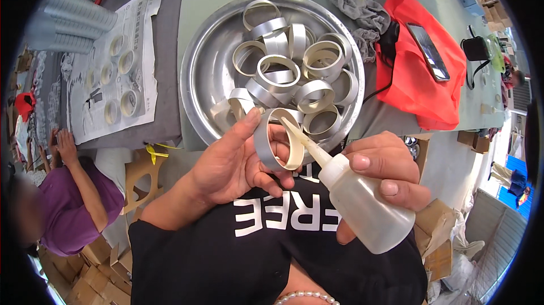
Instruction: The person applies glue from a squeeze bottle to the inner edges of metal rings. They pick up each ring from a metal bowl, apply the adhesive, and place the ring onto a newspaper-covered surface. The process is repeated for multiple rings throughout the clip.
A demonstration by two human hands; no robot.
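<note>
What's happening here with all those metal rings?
A person holds one metal ring in the left hand and a squeeze bottle in the right hand, its nozzle tip touching the ring's inner face. More rings lie piled in a round metal tray ahead. Other rings sit on a newspaper to the left.

Silver metal ring with cream inner lining (276, 146): upright on edge, pinched above the tray's near rim.
Translucent plastic squeeze bottle (362, 206): tilted, nozzle tip touching the ring's lining.

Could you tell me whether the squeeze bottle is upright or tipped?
Tipped: the translucent plastic squeeze bottle in the right hand slants, nozzle inside the silver metal ring.
</note>
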